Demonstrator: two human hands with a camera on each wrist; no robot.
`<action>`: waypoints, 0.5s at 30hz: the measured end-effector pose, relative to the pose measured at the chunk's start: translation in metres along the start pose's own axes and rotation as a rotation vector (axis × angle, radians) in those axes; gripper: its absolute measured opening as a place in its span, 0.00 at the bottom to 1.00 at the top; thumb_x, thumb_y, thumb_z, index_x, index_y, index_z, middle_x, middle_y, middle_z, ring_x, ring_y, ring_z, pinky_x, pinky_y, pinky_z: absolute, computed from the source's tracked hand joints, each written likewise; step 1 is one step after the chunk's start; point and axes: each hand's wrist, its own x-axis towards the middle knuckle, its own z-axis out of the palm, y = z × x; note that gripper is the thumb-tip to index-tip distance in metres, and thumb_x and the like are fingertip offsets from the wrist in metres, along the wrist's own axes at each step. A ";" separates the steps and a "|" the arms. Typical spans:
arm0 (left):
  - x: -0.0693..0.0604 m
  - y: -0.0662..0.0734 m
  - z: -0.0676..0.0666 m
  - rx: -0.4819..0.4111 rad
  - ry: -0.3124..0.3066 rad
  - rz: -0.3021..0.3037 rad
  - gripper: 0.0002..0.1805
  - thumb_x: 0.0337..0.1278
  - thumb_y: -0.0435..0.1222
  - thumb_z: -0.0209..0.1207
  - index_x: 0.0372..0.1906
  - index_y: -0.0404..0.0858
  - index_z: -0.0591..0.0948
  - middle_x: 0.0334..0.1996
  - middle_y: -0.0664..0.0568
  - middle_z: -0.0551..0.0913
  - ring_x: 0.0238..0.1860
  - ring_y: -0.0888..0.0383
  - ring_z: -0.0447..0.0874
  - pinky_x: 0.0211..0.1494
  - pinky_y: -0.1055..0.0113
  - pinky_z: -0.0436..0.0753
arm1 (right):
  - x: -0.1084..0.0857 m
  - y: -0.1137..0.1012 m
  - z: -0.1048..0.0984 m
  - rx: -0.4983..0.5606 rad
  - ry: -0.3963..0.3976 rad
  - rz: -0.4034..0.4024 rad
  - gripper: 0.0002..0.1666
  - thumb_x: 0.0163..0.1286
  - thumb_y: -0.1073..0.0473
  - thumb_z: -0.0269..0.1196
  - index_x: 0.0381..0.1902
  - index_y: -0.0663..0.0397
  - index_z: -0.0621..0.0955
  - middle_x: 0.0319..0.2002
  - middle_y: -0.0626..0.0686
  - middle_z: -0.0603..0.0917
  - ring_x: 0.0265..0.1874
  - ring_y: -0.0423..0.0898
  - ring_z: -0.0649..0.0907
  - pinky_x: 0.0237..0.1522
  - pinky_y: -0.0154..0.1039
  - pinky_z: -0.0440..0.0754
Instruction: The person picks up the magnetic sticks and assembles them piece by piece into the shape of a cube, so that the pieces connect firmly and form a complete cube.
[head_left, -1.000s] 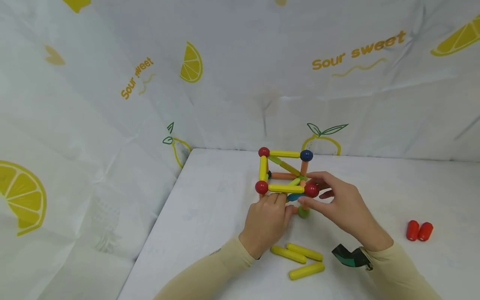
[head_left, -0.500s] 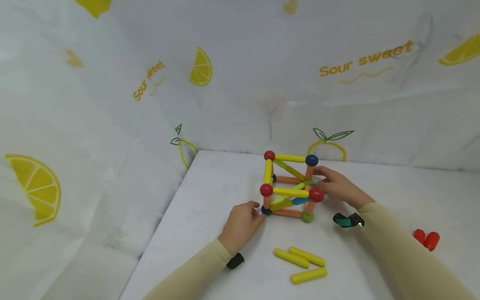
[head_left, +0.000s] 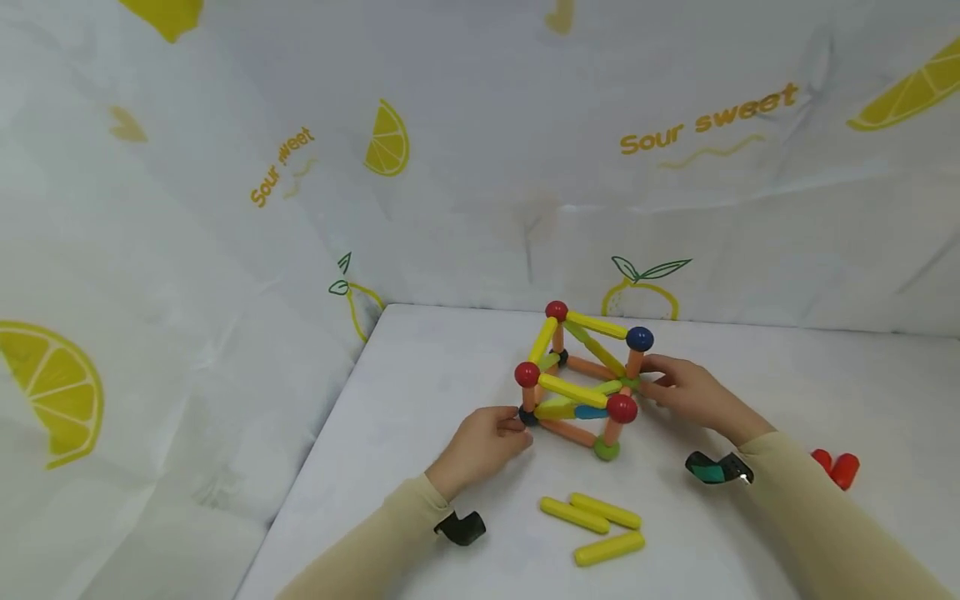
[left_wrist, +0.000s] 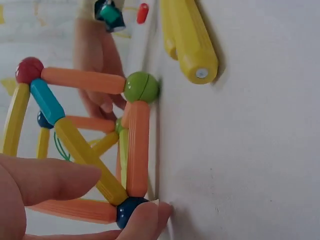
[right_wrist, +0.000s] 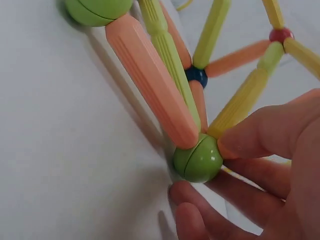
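A box-shaped frame of magnetic sticks and balls (head_left: 573, 391) stands on the table, turned at an angle. Yellow sticks form its top and orange ones its uprights and base. Diagonals cross inside, one of them partly blue (left_wrist: 47, 101). At the near-left bottom corner, my left hand (head_left: 480, 446) has its thumb and fingers around a dark blue ball (left_wrist: 131, 210). My right hand (head_left: 697, 398) pinches the green ball (right_wrist: 202, 160) at the far-right bottom corner. Another green ball (head_left: 606, 448) marks the front bottom corner, with a red ball (head_left: 622, 408) above it.
Several loose yellow sticks (head_left: 609, 549) lie in front of the frame. Short red pieces (head_left: 845, 471) sit at the right, partly behind my right sleeve. A white sheet printed with lemons (head_left: 480, 167) hangs behind the table, and another side falls at the left.
Both hands have left the front right corner for opposite bottom corners. Over the last half second the frame has turned clockwise as seen from above. The loose sticks stay put.
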 end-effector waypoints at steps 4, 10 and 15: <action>0.013 0.002 -0.008 -0.085 -0.099 -0.014 0.31 0.74 0.42 0.66 0.74 0.31 0.78 0.64 0.43 0.88 0.63 0.50 0.89 0.68 0.50 0.86 | -0.022 0.002 0.002 -0.010 0.044 0.048 0.34 0.81 0.49 0.62 0.75 0.63 0.74 0.67 0.71 0.81 0.59 0.68 0.83 0.52 0.56 0.90; 0.048 0.002 -0.032 -0.065 -0.239 0.023 0.31 0.76 0.42 0.61 0.77 0.36 0.76 0.73 0.46 0.81 0.73 0.48 0.80 0.79 0.44 0.76 | -0.047 -0.004 0.013 -0.018 0.103 0.050 0.31 0.80 0.51 0.63 0.72 0.65 0.77 0.67 0.69 0.82 0.58 0.65 0.86 0.54 0.60 0.90; 0.071 0.004 -0.042 -0.069 -0.323 0.000 0.33 0.76 0.40 0.59 0.82 0.41 0.70 0.73 0.49 0.81 0.74 0.51 0.80 0.83 0.45 0.71 | -0.064 -0.012 0.026 -0.005 0.129 0.029 0.25 0.79 0.53 0.64 0.67 0.60 0.81 0.63 0.64 0.86 0.52 0.57 0.88 0.52 0.55 0.91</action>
